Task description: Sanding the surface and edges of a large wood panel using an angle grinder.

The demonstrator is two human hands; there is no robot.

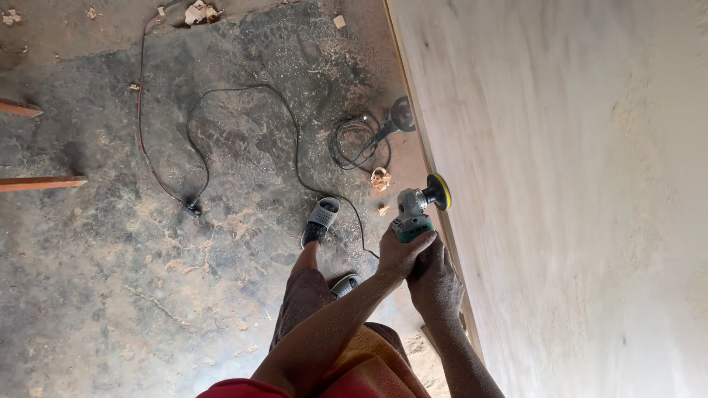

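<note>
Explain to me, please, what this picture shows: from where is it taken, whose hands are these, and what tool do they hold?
The single picture comes from a camera worn on the person's head, looking down. Both bare hands, the left hand and the right hand, grip a green and grey handheld power sander. Its round yellow-edged disc meets the edge of a large pale plywood board. Below is a dusty concrete floor with sawdust, a black power cable and a second dark power tool with coiled cord. The person's feet wear grey and black sandals.
</note>
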